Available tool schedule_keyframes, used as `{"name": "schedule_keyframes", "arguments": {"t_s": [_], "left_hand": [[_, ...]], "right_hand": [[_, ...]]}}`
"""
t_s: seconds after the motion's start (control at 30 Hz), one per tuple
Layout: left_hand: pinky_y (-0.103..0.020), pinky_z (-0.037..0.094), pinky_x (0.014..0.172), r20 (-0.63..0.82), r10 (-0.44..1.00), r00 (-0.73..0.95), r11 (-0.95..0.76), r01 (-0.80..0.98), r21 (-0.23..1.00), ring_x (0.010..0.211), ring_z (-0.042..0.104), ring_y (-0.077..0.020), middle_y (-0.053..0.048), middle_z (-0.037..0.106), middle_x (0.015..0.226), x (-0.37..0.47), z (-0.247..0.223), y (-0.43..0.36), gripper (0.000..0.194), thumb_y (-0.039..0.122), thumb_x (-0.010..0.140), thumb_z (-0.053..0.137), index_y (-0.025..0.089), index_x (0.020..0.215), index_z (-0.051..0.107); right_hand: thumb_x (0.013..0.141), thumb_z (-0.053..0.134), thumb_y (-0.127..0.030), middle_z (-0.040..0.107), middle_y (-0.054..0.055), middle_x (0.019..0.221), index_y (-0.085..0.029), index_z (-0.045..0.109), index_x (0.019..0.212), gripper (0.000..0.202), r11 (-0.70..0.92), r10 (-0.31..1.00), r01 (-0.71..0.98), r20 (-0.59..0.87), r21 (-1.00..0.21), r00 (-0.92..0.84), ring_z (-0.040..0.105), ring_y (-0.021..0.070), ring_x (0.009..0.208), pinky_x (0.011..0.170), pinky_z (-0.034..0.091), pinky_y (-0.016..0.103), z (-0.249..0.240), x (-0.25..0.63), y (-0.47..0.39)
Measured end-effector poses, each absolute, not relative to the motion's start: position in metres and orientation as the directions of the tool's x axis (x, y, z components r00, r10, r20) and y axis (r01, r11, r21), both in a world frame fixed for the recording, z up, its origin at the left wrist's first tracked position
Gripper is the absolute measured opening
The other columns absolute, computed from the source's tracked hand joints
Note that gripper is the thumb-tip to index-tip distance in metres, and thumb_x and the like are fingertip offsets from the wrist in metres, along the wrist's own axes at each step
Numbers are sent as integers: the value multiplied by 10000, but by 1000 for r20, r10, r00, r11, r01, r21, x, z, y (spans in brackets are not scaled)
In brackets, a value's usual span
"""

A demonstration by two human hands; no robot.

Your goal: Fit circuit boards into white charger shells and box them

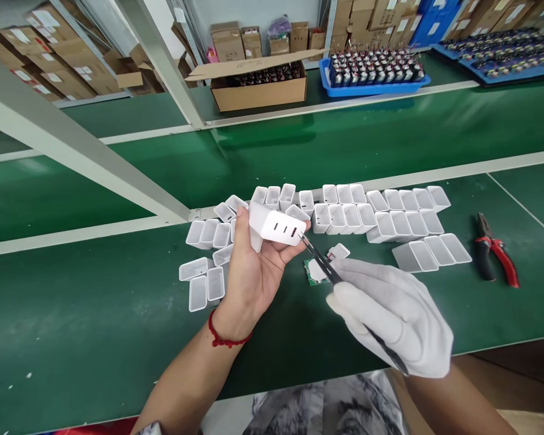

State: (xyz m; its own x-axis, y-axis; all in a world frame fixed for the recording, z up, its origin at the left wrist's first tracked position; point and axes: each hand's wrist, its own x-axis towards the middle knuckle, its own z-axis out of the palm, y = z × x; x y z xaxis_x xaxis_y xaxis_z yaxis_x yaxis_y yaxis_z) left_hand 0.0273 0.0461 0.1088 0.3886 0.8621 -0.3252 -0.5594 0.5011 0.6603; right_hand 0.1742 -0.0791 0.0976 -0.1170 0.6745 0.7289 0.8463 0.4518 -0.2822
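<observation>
My bare left hand (256,278) is closed around a white charger housing (276,226), its face with several dark port slots turned toward the right. In a white glove, my right hand (390,314) grips black tweezers (320,260). Their tips meet the housing's face beside the largest slot. Below the tweezers, a green circuit board (315,272) with a white patch lies on the bench, partly hidden. A small white piece (338,251) sits just beyond it, near my gloved fingers.
Rows of open white housings (344,217) stand along the back of the green bench (118,332). Red-and-black pliers (494,251) lie at the right. Above, a shelf carries a cardboard box (258,93), a blue tray of parts (374,87) and more trays. A slanted white post (86,157) rises at left.
</observation>
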Motion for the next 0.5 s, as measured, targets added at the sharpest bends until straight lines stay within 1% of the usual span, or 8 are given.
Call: {"name": "schedule_keyframes", "arguments": {"t_s": [0.03,0.07,0.1,0.27,0.43,0.5], "left_hand": [[-275,645,630,-321,862,391,500,-559,662,884,770,-264,-91,751,926,28,109,46,418,510,1040,373,169,1165,581],[-274,645,632,-320,862,394,501,-558,661,881,771,-263,-89,750,918,28,109,45,414,506,1042,369,169,1160,579],[-273,645,631,-322,860,397,504,-558,659,878,771,-263,-86,748,912,28,109,45,408,501,1044,367,170,1160,577],[-259,642,613,-337,847,412,526,-552,647,866,773,-260,-92,745,911,27,110,45,414,497,1048,352,164,1170,566],[-262,644,602,-344,830,440,551,-546,631,870,771,-265,-114,741,954,27,111,45,444,504,1048,339,156,1188,576],[-266,646,608,-351,820,453,566,-544,620,868,771,-261,-122,741,968,27,112,45,455,508,1048,335,151,1190,579]], "right_hand": [[828,707,-71,773,78,1027,-194,689,1112,310,465,644,862,745,-199,-176,717,233,1072,814,621,313,95,174,-78],[834,697,-70,769,94,1039,-174,684,1125,310,470,630,870,746,-146,-215,713,241,1081,806,622,321,93,175,-77],[841,687,-75,765,97,1054,-175,678,1148,323,468,636,874,737,-133,-229,708,245,1091,804,623,326,91,176,-76],[878,640,-97,747,78,1124,-259,582,1353,505,459,680,874,696,-158,-231,693,242,1132,849,629,351,87,180,-77],[876,629,-85,741,76,1154,-283,556,1386,553,493,678,852,692,-176,-249,692,258,1142,886,632,384,84,180,-78],[870,640,-89,739,70,1163,-312,552,1390,572,488,683,838,704,-245,-193,692,268,1141,892,633,413,82,181,-80]]}}
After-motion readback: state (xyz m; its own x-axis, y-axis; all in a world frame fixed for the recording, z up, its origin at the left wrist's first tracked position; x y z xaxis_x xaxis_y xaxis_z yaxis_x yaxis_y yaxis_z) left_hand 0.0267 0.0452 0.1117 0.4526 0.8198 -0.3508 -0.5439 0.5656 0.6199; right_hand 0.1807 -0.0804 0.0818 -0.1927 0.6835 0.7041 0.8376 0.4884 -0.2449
